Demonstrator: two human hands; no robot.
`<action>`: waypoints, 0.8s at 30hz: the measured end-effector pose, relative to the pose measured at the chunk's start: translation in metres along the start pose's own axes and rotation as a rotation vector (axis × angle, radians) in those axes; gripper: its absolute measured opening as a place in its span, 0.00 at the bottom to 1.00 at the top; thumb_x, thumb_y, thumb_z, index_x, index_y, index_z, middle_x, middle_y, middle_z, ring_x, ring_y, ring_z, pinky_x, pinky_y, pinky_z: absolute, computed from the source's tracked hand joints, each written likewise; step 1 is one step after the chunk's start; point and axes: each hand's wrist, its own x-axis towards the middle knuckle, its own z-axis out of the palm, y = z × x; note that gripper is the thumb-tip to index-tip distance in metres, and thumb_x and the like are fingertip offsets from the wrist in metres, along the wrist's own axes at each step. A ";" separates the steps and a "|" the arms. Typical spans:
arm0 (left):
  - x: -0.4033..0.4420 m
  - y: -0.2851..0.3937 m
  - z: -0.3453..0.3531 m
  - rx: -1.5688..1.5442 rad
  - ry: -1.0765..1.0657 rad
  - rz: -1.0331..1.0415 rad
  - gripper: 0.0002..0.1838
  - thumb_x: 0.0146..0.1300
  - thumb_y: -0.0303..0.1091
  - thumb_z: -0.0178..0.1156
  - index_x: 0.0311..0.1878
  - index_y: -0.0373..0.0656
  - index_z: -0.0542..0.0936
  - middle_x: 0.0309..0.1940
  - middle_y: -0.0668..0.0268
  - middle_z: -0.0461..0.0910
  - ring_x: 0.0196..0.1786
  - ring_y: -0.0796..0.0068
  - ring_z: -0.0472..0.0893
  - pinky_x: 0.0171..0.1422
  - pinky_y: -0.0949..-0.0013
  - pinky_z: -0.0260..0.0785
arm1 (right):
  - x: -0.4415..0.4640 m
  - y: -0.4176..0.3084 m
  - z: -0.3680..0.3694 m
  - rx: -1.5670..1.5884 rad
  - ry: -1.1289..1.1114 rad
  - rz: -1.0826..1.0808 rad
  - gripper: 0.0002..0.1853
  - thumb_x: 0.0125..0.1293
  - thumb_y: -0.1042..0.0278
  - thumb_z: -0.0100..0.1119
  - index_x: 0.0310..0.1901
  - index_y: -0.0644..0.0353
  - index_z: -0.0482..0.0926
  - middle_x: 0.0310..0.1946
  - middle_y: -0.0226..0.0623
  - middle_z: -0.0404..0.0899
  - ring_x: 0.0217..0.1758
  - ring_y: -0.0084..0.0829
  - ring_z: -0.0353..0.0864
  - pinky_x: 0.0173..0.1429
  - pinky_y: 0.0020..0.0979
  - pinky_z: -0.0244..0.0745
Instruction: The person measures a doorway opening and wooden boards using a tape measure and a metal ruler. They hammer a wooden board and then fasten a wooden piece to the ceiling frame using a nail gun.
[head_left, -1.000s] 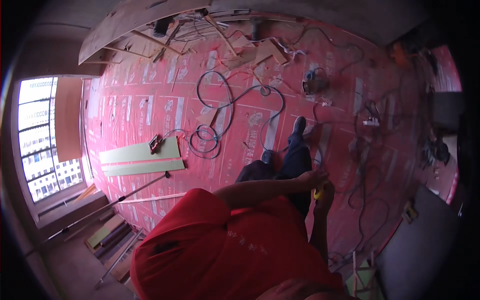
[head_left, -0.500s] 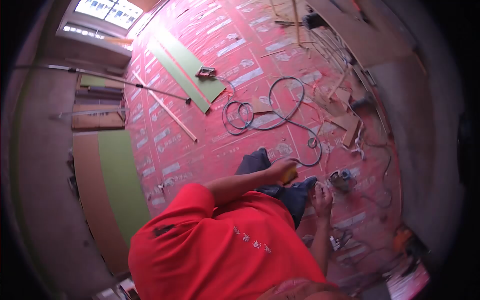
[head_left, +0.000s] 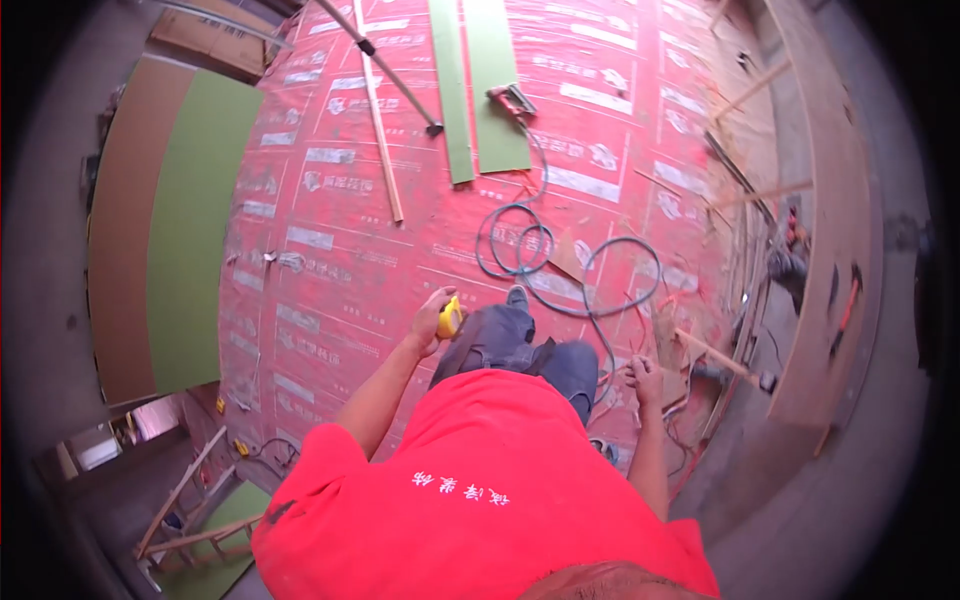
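Observation:
My left hand [head_left: 430, 322] is closed around a yellow tape measure [head_left: 450, 317], out to the left of my thigh. On the right, my right hand [head_left: 645, 380] is held low beside my leg with its fingers curled together. Anything between those fingers is too small to make out. Beyond my feet, a blue-grey hose [head_left: 572, 308] lies in loops on the red floor sheeting [head_left: 340, 260]. The hose leads to a red and grey tool [head_left: 512, 100] resting on a green strip [head_left: 496, 120].
A green and brown board [head_left: 195, 230] leans at the left. A thin wood strip [head_left: 382, 140] and a pole [head_left: 395, 80] lie ahead. At the right are a wooden bench [head_left: 825, 220], a hammer [head_left: 735, 362] and scraps. A wooden frame [head_left: 185, 500] stands at the lower left.
The view has turned left towards the leaning board. My hands, close together a second ago, are now wide apart, and the tape measure has moved left in my left hand.

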 end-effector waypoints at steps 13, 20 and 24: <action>-0.068 -0.074 -0.213 1.505 -0.264 -0.354 0.19 0.63 0.43 0.50 0.37 0.34 0.79 0.40 0.41 0.78 0.46 0.43 0.78 0.51 0.48 0.69 | 0.432 -0.139 0.232 -0.681 -0.183 -0.037 0.16 0.59 0.59 0.55 0.41 0.63 0.79 0.29 0.41 0.81 0.25 0.32 0.80 0.28 0.33 0.76; 0.172 0.133 -0.178 1.489 -0.152 -0.598 0.18 0.63 0.42 0.50 0.38 0.35 0.79 0.40 0.42 0.78 0.46 0.43 0.78 0.51 0.48 0.69 | 0.738 -0.233 0.455 -0.945 -0.312 -0.142 0.20 0.57 0.56 0.49 0.47 0.61 0.75 0.44 0.57 0.78 0.50 0.55 0.77 0.53 0.51 0.71; 0.229 0.157 -0.177 1.424 -0.015 -0.770 0.18 0.63 0.42 0.50 0.40 0.35 0.78 0.39 0.42 0.79 0.45 0.43 0.78 0.50 0.48 0.70 | 0.865 -0.261 0.570 -1.098 -0.366 -0.265 0.22 0.57 0.60 0.52 0.50 0.64 0.74 0.47 0.56 0.77 0.52 0.51 0.77 0.57 0.48 0.72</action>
